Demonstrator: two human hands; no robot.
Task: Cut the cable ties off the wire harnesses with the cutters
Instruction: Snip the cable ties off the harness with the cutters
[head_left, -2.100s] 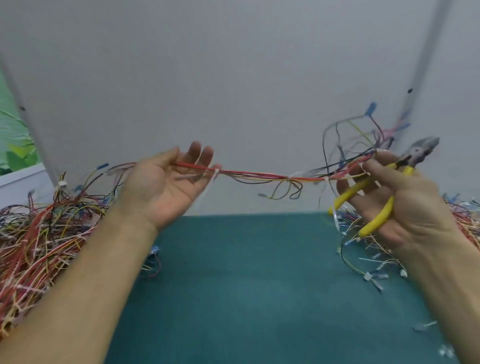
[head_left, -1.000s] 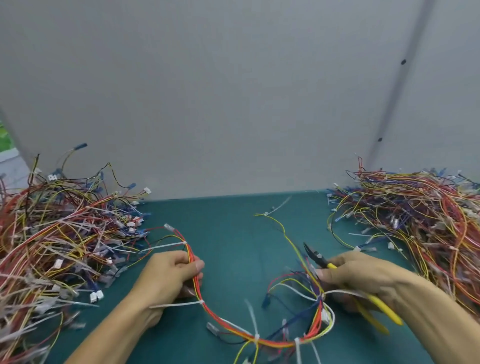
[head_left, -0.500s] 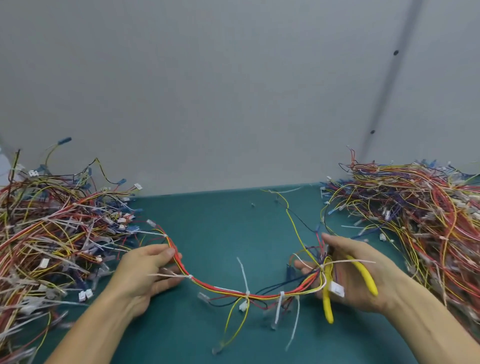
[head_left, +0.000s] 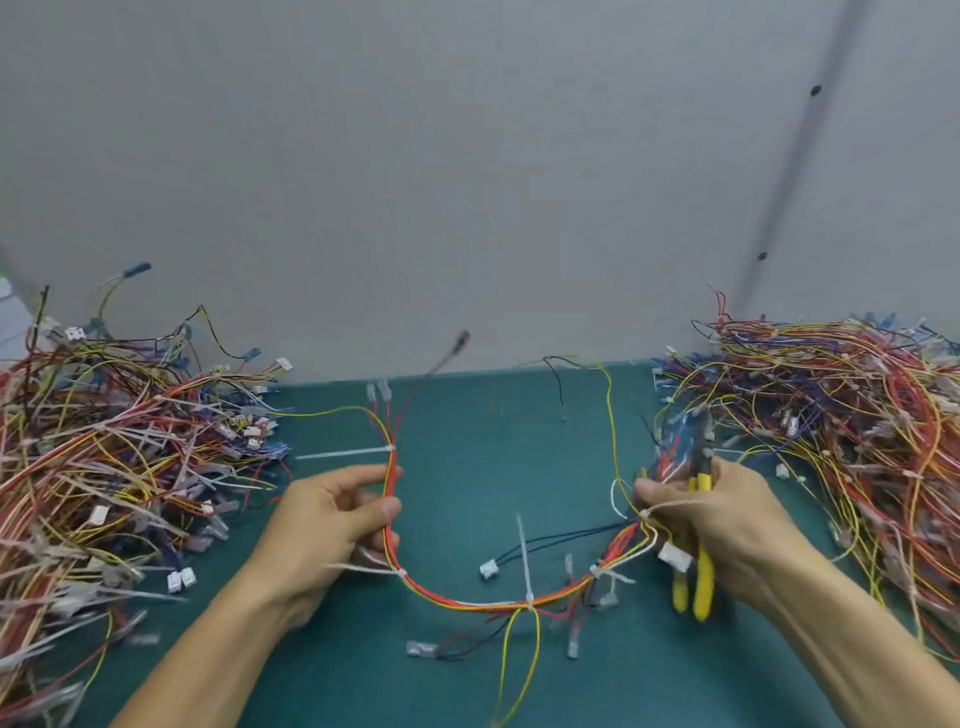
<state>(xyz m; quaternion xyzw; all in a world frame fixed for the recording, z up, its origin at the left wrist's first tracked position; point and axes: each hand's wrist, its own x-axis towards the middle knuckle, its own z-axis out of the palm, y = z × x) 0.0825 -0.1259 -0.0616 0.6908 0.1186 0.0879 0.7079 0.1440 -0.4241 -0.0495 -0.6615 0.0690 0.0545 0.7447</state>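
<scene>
A wire harness (head_left: 483, 603) of red, orange and yellow wires hangs in a U between my hands above the green mat. Several white cable ties (head_left: 525, 566) still wrap it. My left hand (head_left: 332, 525) grips its left leg between thumb and fingers. My right hand (head_left: 727, 519) holds the harness's right end together with the yellow-handled cutters (head_left: 698, 561), whose handles point down and whose jaws point up beside the wires.
A big heap of tied harnesses (head_left: 104, 467) lies on the left, another heap of harnesses (head_left: 841, 431) on the right. The green mat (head_left: 467, 441) spreads between them. A grey wall (head_left: 467, 182) stands right behind.
The harness came down from a raised, stretched hold to a sagging U low over the mat. My left hand slid up its left leg, which now stands more upright.
</scene>
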